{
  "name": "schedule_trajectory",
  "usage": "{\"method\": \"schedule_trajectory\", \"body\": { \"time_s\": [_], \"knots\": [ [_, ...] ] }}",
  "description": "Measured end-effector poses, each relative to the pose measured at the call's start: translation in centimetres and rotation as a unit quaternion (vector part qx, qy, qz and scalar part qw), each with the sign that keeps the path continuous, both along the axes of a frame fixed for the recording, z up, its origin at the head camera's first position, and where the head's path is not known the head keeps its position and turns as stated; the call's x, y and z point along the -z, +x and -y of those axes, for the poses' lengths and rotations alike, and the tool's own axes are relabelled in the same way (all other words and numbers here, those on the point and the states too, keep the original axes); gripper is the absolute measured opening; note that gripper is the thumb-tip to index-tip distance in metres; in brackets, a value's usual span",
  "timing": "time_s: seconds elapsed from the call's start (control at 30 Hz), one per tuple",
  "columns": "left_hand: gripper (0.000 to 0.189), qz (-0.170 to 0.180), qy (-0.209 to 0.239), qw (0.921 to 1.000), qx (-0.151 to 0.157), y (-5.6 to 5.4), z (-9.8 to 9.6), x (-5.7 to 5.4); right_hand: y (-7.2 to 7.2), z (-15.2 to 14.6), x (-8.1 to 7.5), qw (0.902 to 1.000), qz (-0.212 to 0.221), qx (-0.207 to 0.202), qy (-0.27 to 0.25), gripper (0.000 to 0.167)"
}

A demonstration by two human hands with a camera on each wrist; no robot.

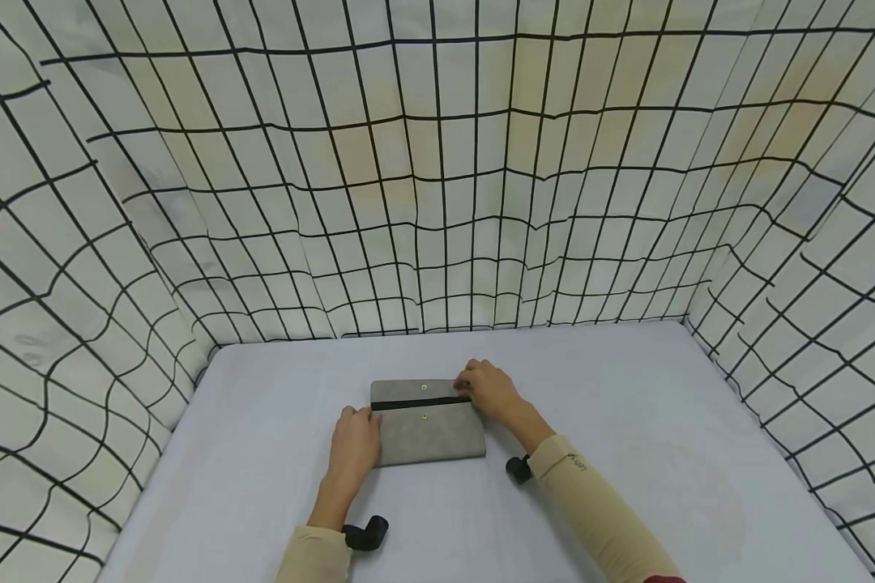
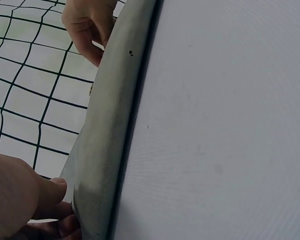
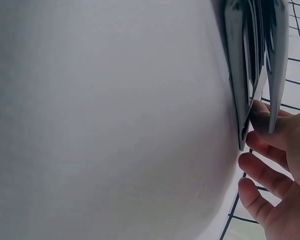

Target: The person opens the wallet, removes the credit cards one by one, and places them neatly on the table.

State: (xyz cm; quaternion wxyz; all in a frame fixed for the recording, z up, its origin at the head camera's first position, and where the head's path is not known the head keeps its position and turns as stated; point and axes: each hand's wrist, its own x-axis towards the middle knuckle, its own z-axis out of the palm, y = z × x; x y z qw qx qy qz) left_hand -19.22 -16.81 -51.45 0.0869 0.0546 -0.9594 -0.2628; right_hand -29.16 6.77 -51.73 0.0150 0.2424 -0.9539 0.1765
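A long grey wallet (image 1: 430, 433) lies on the white table with its flap (image 1: 401, 390) folded back away from the body. A dark strip runs between flap and body, and each part bears a small metal snap. My left hand (image 1: 355, 441) holds the wallet's left edge, thumb on the near side in the left wrist view. At the upper right corner my right hand (image 1: 490, 391) pinches the flap area. From the right wrist view, the right thumb (image 3: 270, 122) reaches in between the wallet's layers, which stand slightly spread at that end.
The white table (image 1: 627, 421) spreads around the wallet on all sides. Black netting (image 1: 445, 202) over pale sheets encloses the far side and both flanks. A black wrist camera (image 1: 367, 534) sits at the left wrist, another black device (image 1: 519, 470) at the right.
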Motion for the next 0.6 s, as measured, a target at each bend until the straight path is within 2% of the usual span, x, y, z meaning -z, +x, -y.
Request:
{"method": "schedule_trajectory", "body": {
  "time_s": [0.17,0.37,0.6],
  "knots": [
    [0.036,0.011,0.026,0.9995,-0.011,-0.1,0.1,0.1,-0.2,-0.4,0.0,0.9999,0.005,-0.014,-0.008,0.016],
    [0.038,0.024,0.072,0.9969,-0.022,0.0,0.1,-0.5,-0.5,-0.9,-0.1,0.999,0.031,-0.03,-0.014,0.034],
    [0.036,-0.003,0.102,0.9944,-0.027,0.4,0.4,-1.2,-0.5,-1.1,-0.2,0.998,0.047,-0.039,-0.016,0.037]
  ]
}}
